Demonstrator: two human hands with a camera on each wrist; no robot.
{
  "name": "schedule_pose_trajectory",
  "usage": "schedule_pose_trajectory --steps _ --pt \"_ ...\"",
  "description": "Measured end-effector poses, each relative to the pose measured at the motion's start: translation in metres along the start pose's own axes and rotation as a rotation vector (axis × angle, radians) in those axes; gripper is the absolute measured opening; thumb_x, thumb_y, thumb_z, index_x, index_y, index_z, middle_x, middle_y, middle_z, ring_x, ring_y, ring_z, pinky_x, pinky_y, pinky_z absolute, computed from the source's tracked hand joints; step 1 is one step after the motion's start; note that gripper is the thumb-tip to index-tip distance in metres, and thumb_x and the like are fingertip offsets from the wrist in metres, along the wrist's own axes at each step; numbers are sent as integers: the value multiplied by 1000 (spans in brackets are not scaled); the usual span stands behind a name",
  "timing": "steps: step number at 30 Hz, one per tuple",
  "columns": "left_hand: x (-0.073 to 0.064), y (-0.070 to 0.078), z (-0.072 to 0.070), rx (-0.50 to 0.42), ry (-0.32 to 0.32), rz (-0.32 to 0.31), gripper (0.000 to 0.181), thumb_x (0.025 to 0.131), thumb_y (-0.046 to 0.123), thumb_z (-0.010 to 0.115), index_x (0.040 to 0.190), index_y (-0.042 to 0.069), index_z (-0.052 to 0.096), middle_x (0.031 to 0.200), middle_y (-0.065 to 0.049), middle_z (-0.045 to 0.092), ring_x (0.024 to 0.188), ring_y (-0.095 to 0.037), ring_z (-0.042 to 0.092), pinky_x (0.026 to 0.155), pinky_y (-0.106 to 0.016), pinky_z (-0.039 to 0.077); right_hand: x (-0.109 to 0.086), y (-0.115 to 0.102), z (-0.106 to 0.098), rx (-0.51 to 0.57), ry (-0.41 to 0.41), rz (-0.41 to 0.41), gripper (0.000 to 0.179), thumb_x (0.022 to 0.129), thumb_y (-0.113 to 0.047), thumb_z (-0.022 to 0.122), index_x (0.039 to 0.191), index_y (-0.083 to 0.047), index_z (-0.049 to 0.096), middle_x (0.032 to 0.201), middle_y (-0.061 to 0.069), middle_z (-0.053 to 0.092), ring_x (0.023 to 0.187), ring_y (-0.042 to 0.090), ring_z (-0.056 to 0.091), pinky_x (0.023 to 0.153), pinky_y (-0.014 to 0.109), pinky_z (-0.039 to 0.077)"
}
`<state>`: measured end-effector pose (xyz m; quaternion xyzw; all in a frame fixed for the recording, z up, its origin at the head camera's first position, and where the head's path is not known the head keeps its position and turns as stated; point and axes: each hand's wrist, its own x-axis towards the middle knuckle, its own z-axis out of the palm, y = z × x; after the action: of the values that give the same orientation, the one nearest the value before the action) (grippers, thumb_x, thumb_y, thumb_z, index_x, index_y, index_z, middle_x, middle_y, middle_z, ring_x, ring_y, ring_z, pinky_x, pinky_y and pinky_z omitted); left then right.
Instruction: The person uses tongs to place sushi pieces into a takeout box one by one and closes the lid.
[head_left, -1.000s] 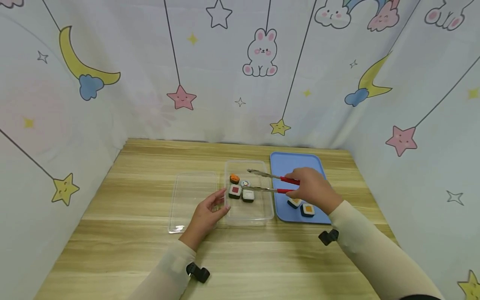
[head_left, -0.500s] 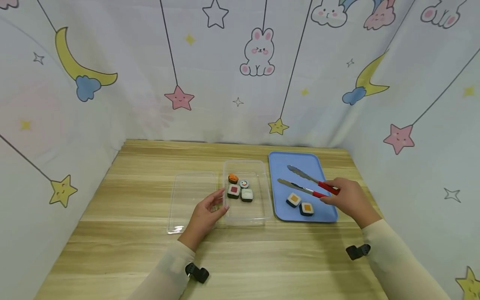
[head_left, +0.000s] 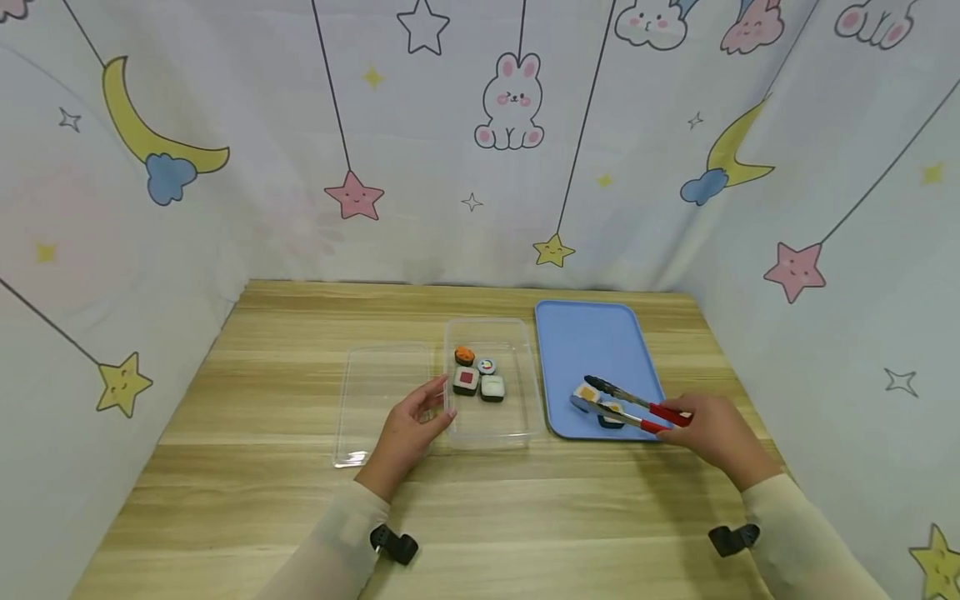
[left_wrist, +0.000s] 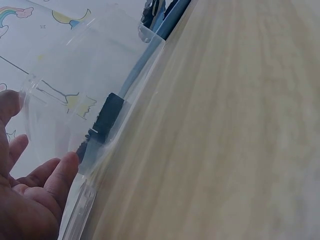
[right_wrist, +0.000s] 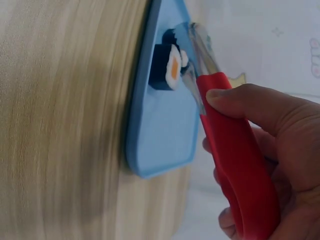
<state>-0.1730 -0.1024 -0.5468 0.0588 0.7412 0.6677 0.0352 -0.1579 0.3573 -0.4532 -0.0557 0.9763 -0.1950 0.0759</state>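
Note:
My right hand point(head_left: 716, 435) grips metal tongs point(head_left: 632, 398) by their red handles. The tongs' tips are spread low over the blue tray point(head_left: 588, 337), around and above two square sushi pieces with orange centres, partly covered by the tongs. In the right wrist view one sushi piece point(right_wrist: 167, 67) stands nearest, its orange centre facing the tongs. My left hand point(head_left: 407, 433) touches the left wall of a clear plastic box point(head_left: 495, 423) with relaxed fingers and thumb. Inside the box sit a dark red-centred piece point(head_left: 466, 380), a white-topped piece point(head_left: 492, 387), a small round roll point(head_left: 486, 366) and an orange-topped piece point(head_left: 464, 356).
A clear lid point(head_left: 382, 387) lies on the wooden table point(head_left: 262, 400) left of the box, partly behind my left hand. The tray stands close to the box's right side. A printed curtain point(head_left: 435, 242) encloses the back and sides of the table.
My right hand has carried the tongs from over the box rightward, then down and toward me to the two sushi pieces on the tray. The left hand stays at the box.

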Motion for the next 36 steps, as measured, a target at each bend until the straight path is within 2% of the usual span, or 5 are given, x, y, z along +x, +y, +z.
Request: schedule_pose_trajectory --steps 15,23,29,36 --pt "1 -2 -1 9 8 -4 60 95 10 77 151 10 55 152 -14 55 133 -34 57 104 -40 53 1 -3 0 -33 35 -17 42 84 -27 86 118 -3 78 107 14 75 87 25 66 69 38 55" --pt "0 0 0 11 6 -22 60 95 12 78 151 14 56 152 -10 56 134 -32 57 107 -48 50 5 -10 -10 -12 105 -43 44 83 -25 88 118 0 77 102 15 75 81 24 64 63 34 52" --pt "0 1 -1 7 4 -29 60 95 12 77 151 13 55 152 -9 55 135 -31 56 105 -43 52 14 -25 -26 -17 145 -85 45 84 -24 88 121 -1 76 105 16 75 83 26 66 65 35 54" --pt "0 1 -1 6 4 -24 61 95 12 77 151 13 55 151 -9 56 134 -32 57 108 -50 49 27 -54 -35 7 137 -136 42 85 -23 86 122 -5 77 106 13 76 85 26 67 69 38 57"
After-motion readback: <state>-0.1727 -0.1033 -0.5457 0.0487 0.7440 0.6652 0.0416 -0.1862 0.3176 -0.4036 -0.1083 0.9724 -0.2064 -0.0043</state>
